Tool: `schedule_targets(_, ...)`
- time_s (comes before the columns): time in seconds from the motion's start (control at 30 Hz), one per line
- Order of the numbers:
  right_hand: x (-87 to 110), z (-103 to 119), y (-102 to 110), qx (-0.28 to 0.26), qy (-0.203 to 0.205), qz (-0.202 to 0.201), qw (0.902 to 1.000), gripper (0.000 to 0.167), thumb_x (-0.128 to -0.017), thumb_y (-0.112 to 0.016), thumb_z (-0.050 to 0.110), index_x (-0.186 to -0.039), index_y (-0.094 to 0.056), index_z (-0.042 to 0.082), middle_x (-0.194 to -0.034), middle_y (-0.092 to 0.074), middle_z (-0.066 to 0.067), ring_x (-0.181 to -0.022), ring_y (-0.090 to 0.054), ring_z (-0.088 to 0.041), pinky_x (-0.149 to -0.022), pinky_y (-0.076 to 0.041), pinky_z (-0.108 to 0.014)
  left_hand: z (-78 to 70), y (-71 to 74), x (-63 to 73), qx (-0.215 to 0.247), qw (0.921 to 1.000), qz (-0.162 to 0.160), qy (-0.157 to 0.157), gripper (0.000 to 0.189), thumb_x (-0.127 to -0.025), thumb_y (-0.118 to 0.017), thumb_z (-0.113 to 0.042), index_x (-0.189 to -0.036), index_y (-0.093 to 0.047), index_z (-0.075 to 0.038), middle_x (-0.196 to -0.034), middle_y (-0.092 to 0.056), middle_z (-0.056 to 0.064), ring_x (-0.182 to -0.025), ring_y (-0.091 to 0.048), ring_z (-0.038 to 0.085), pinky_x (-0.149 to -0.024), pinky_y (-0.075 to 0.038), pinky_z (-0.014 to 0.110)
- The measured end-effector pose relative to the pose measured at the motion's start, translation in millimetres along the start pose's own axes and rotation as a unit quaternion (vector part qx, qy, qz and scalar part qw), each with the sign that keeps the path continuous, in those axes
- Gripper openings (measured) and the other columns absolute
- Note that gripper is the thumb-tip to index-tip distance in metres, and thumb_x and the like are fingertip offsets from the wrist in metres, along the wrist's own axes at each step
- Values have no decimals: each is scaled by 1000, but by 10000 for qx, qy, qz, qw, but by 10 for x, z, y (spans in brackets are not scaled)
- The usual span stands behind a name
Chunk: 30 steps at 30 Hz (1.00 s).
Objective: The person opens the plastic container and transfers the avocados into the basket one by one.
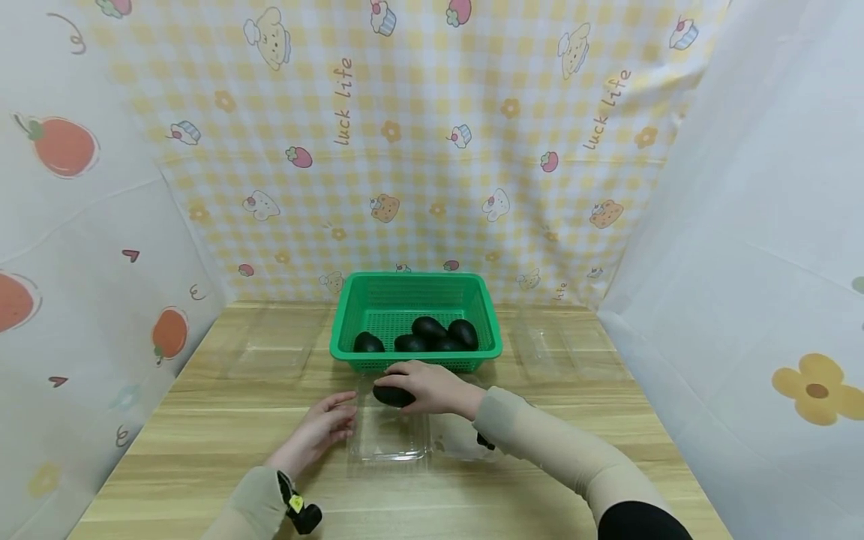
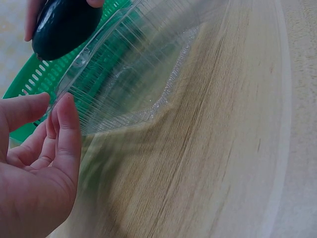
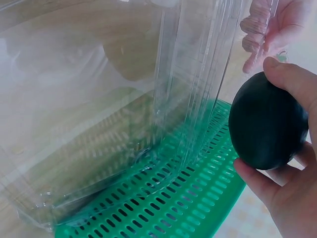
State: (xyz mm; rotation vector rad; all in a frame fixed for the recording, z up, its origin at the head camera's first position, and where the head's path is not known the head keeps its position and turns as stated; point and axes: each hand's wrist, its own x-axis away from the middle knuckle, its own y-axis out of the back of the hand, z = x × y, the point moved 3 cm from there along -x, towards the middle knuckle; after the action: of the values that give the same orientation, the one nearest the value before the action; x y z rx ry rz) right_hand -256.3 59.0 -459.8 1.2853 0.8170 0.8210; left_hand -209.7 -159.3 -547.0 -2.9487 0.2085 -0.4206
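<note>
My right hand (image 1: 432, 388) grips a dark, smooth avocado (image 1: 393, 396) between thumb and fingers, holding it over the back part of a clear plastic box (image 1: 390, 456). That box lies open on the wooden table, its clear lid (image 1: 462, 439) folded out to the right, partly under my right forearm. At the box's left edge, my left hand (image 1: 320, 431) pinches the rim between thumb and fingers, as the left wrist view shows. Just behind the box, a green basket (image 1: 415, 280) contains several dark avocados (image 1: 429, 328).
Another clear plastic container (image 1: 273, 351) lies at the back left of the table. A further clear container (image 1: 543, 346) lies at the back right. Patterned cloth (image 1: 418, 172) hangs behind the table, with white cloth along both sides.
</note>
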Motion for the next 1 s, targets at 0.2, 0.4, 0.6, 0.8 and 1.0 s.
schedule_targets(0.2, 13, -19, 53, 79, 88, -78, 9999, 69, -82, -79, 33, -143, -48, 27, -139, -49, 0, -124, -49, -17, -94, -48, -33, 4, 2, -6, 11, 10000, -41, -8, 53, -97, -56, -6, -142, -34, 11, -92, -61, 6, -79, -57, 14, -68, -53, 27)
schedule_targets(0.4, 9, -20, 102, 180, 99, -59, 9998, 69, -81, -79, 33, -143, -48, 26, -138, -50, -2, -124, -49, -17, -95, -48, -32, -5, -2, 1, 9, 10000, -5, 9, 54, -97, -56, -6, -142, -33, 12, -91, -61, 6, -78, -57, 14, -67, -52, 27)
schedule_targets(0.6, 10, -10, 147, 185, 59, -62, 9998, 68, -83, -78, 33, -143, -48, 26, -139, -50, -3, -125, -49, -18, -93, -49, -33, -8, 4, -6, 43, 10000, 82, 5, 55, -97, -55, -6, -143, -31, 12, -91, -61, 5, -76, -57, 13, -66, -52, 26)
schedule_targets(0.8, 12, -10, 184, 170, 77, -70, 9998, 68, -83, -78, 32, -144, -47, 27, -140, -48, -3, -125, -48, -18, -91, -51, -33, 13, 11, -11, 74, 9999, 118, -20, 56, -96, -56, -5, -143, -30, 12, -91, -61, 5, -76, -57, 12, -66, -52, 25)
schedule_targets(1.0, 19, -6, 237, 177, 103, -116, 9997, 67, -84, -76, 34, -144, -47, 28, -141, -47, -3, -125, -49, -18, -89, -51, -32, 22, 13, -18, 96, 9999, 63, -15, 56, -96, -56, -5, -143, -31, 12, -91, -61, 5, -76, -57, 12, -66, -53, 25)
